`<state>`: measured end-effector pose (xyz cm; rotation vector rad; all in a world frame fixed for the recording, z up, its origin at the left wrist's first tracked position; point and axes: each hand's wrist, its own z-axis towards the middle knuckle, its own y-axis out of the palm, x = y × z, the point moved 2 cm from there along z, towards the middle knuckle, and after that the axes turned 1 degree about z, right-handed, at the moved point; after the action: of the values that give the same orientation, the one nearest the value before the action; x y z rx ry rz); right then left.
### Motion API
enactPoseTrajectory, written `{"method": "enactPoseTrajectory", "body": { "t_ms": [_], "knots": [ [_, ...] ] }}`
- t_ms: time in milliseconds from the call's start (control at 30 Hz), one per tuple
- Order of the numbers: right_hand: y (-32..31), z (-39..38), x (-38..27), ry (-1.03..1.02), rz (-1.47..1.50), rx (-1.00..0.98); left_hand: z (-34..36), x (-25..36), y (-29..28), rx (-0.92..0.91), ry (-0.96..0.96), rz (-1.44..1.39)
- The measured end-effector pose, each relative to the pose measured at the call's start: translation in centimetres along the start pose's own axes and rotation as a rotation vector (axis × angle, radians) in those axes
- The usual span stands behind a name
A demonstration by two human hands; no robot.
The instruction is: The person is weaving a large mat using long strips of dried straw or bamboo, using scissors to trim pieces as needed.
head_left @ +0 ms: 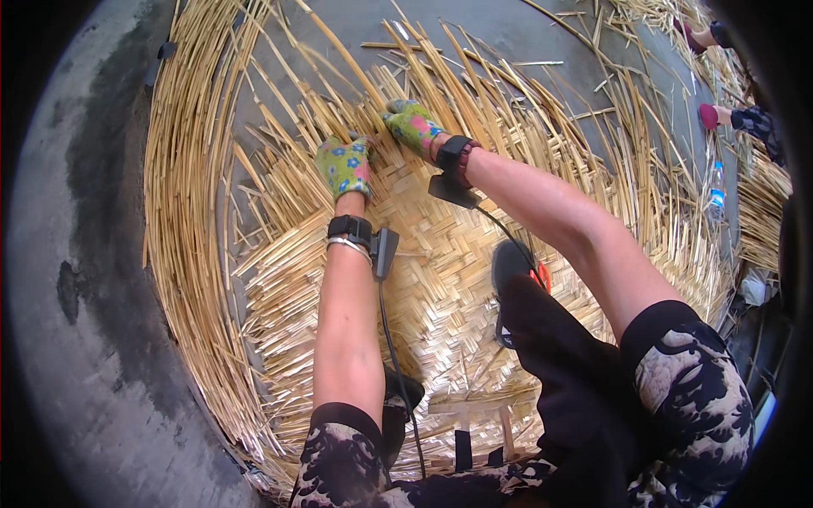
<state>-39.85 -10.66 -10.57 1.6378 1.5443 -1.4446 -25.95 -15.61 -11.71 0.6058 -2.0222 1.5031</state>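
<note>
My left hand [344,165], in a green floral glove, is closed around split reed strips at the upper edge of a woven reed mat [406,237]. My right hand [412,129], gloved alike, sits just right of it and higher, its fingers curled on a long reed strip [356,63] that runs toward the top of the view. Loose strips [288,178] fan outward around both hands. My dark shoe [510,267] rests on the mat beside an orange object [543,275], partly hidden by my leg.
A long bundle of reeds [178,195] lies left, along grey concrete [85,356]. At right are more loose reeds [758,220], a plastic bottle [717,190], a white crumpled item [754,288], and co-workers' parts: maroon shoes [709,117] and a patterned trouser leg [758,127].
</note>
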Motion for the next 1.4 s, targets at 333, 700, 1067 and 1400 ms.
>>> {"method": "enactPoseTrajectory", "body": {
  "t_ms": [333, 700, 1067, 1400],
  "knots": [
    [1.2, 0.2, 2.8, -0.088, -0.043, 0.090, -3.0, 3.2, 0.0, 0.195, 0.096, 0.012],
    [1.6, 1.8, 4.3, -0.430, -1.068, -0.254, -2.4, 3.1, 0.4, 0.090, 0.091, 0.012],
    [0.7, 1.0, 6.1, -0.531, -0.166, -0.092, -3.7, 4.8, -0.8, 0.060, -0.007, -0.060],
    [0.6, -1.2, 4.3, -0.246, 0.056, 0.054, -2.5, 2.0, 0.9, 0.107, 0.123, -0.177]
  ]
}}
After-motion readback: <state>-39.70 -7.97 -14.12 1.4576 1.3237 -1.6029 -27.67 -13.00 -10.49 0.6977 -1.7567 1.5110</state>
